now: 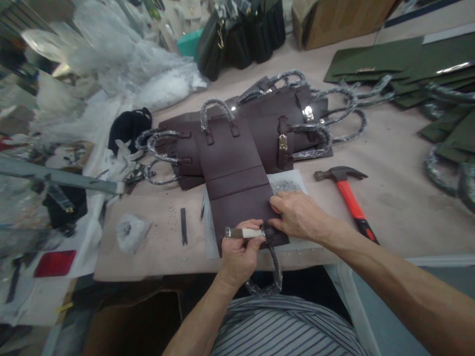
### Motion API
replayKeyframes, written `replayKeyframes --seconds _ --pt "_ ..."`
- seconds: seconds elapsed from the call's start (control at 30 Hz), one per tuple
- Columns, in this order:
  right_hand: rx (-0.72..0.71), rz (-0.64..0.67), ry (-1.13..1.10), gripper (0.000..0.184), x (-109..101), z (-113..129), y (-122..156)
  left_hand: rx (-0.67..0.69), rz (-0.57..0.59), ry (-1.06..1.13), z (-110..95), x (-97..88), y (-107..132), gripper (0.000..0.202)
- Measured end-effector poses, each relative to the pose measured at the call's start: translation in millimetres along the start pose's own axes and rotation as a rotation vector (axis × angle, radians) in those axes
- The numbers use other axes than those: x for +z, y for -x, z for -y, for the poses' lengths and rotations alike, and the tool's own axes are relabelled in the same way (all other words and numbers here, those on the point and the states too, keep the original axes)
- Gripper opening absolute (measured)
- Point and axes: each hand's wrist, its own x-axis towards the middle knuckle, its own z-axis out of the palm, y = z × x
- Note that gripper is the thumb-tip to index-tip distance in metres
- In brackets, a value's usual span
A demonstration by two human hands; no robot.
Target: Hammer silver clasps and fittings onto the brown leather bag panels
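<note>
Left hand point(241, 254) is clenching a white-handled tool point(247, 233) right at the near end of the dark brown leather bag panel point(233, 207), its long axis running away up the table, while the right hand point(299, 215) is pressing down open-fingered on the panel's near corner.

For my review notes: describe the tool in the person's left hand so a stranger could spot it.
On the pale work table, a dark plum leather bag panel lies flat, ending near the front edge. There, the person's left hand grips a short tool with a cream handle and metal end. That pale handle sets it apart from the red-handled claw hammer nearby.
</note>
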Motion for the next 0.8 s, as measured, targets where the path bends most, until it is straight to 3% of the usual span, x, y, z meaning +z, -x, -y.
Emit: replayKeyframes --seconds 0.17,0.4,0.57,0.8 --pt "-0.047 -0.108 -0.078 0.020 13 -9 6 -0.032 -0.014 0.051 0 1.2 -1 0.008" --pt "-0.017 -0.334 -0.715 0.007 28 -33 19 -0.117 0.008 0.113 -1 4.2 -6 0.009" --pt "-0.069 -0.418 -0.779 0.006 33 -32 24 -0.107 0.039 0.023 -1 4.8 -8 0.008" --pt "-0.102 -0.410 -0.837 0.006 35 -33 25 -0.116 0.013 0.029 -2 6.6 -8 0.006"
